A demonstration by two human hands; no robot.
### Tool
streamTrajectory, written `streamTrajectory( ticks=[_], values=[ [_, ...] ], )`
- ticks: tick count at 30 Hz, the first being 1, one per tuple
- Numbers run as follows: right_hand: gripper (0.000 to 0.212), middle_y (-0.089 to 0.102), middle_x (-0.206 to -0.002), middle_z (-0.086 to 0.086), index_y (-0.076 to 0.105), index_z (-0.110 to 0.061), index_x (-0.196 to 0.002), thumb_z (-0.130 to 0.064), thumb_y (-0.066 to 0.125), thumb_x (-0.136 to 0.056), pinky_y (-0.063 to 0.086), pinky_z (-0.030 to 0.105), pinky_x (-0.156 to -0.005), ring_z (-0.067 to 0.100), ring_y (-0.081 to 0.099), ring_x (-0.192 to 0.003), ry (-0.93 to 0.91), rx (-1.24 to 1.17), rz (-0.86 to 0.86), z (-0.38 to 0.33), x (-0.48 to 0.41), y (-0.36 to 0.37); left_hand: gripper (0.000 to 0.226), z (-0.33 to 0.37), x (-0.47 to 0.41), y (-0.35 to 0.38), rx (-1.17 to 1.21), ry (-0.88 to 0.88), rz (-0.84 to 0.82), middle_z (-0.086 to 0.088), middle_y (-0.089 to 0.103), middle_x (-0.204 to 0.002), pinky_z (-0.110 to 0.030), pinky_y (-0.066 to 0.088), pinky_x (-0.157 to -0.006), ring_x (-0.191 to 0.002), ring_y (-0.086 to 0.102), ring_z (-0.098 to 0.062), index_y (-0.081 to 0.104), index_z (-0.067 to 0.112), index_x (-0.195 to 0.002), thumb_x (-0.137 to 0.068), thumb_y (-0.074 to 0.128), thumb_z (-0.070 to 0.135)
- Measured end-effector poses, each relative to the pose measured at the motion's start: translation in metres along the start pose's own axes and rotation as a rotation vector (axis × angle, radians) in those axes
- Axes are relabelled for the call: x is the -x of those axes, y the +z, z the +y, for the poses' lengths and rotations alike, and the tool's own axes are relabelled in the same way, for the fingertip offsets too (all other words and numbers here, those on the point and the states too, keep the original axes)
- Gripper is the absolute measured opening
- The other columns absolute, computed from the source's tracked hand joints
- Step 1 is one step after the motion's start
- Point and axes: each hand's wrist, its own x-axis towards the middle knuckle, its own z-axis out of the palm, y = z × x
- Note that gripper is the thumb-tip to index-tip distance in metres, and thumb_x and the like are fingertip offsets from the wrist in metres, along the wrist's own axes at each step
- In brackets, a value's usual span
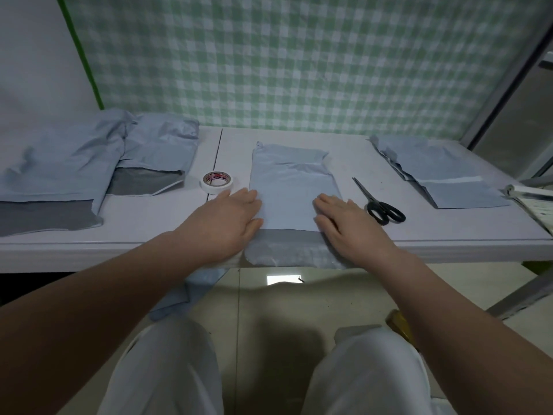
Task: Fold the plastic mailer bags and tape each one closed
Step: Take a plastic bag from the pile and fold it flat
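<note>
A pale blue mailer bag (291,187) lies flat in the middle of the white table (449,232), its grey inner flap (284,247) hanging over the near edge. My left hand (230,218) rests flat on the bag's left side, fingers straight. My right hand (347,223) lies flat on its right side. A roll of white tape (216,181) sits just left of the bag, beyond my left hand. Black-handled scissors (380,203) lie to the right of my right hand.
Two blue mailer bags (59,172) (161,151) with grey flaps lie at the table's left. Another mailer bag (443,172) lies at the right, beside papers (535,202) at the right edge. A checked green cloth (299,61) hangs behind. A blue bag (191,292) lies on the floor.
</note>
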Motion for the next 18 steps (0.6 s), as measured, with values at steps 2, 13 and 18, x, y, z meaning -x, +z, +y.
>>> streamTrajectory(
  ticks=[2, 13, 18],
  values=[
    [0.020, 0.043, -0.084, -0.007, 0.043, -0.019, -0.088, -0.035, 0.035, -0.097, 0.042, 0.038, -0.069, 0.016, 0.043, -0.076, -0.025, -0.045, 0.048, -0.005, 0.012, -0.001, 0.039, 0.003, 0.007, 0.000, 0.106, 0.132, 0.127, -0.011, 0.063, -0.105, -0.025, 0.032, -0.079, -0.084, 0.047, -0.017, 0.065, 0.004, -0.096, -0.093, 0.032, 0.025],
    [0.070, 0.050, -0.141, -0.005, 0.051, -0.019, -0.136, -0.034, 0.078, -0.074, 0.028, 0.022, -0.110, 0.012, 0.044, -0.130, -0.028, -0.097, 0.041, 0.001, 0.049, -0.003, 0.082, 0.000, 0.026, 0.005, 0.092, 0.214, 0.053, 0.000, 0.056, -0.131, -0.023, 0.038, -0.098, -0.120, 0.050, -0.013, 0.055, 0.014, -0.129, -0.069, 0.048, 0.071],
    [0.037, 0.065, -0.107, -0.013, 0.071, -0.018, -0.110, 0.002, 0.067, -0.079, 0.037, 0.009, -0.092, 0.002, 0.056, -0.102, 0.118, -0.323, 0.111, 0.005, 0.043, -0.016, 0.039, 0.001, 0.020, 0.006, 0.205, 0.097, 0.206, 0.008, 0.063, -0.095, -0.027, 0.047, -0.070, -0.090, 0.058, -0.010, 0.068, 0.024, -0.102, -0.075, 0.059, 0.050]
  ],
)
